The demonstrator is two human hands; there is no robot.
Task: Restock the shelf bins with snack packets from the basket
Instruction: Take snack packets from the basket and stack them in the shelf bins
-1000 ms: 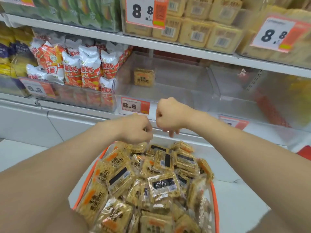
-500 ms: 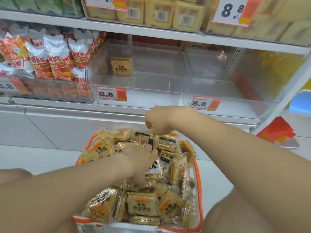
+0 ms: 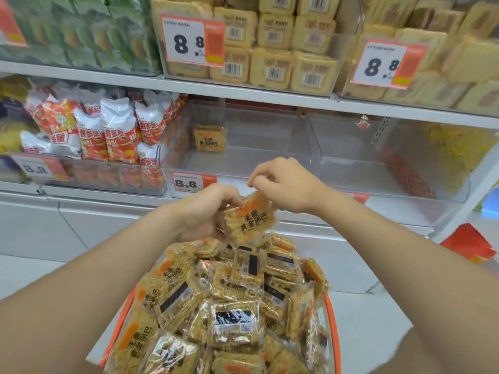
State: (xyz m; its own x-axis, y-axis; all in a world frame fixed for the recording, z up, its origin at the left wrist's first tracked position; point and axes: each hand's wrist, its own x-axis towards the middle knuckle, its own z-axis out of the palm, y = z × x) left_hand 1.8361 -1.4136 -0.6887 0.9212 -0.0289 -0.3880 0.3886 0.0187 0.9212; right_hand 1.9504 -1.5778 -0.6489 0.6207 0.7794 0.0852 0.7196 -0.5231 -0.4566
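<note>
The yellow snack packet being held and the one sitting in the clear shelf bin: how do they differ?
The held yellow square snack packet is tilted, gripped by the left hand above the orange-rimmed basket; the lone yellow packet in the clear plastic bin stands upright, untouched. The held packet looks larger, nearer the camera; the bin packet looks hazy behind plastic. Both carry the same black characters.

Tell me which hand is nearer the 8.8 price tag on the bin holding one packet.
Left. The left hand is just below and right of the price tag, gripping a rice-crust snack packet; the right hand is farther right, above that packet.
</note>
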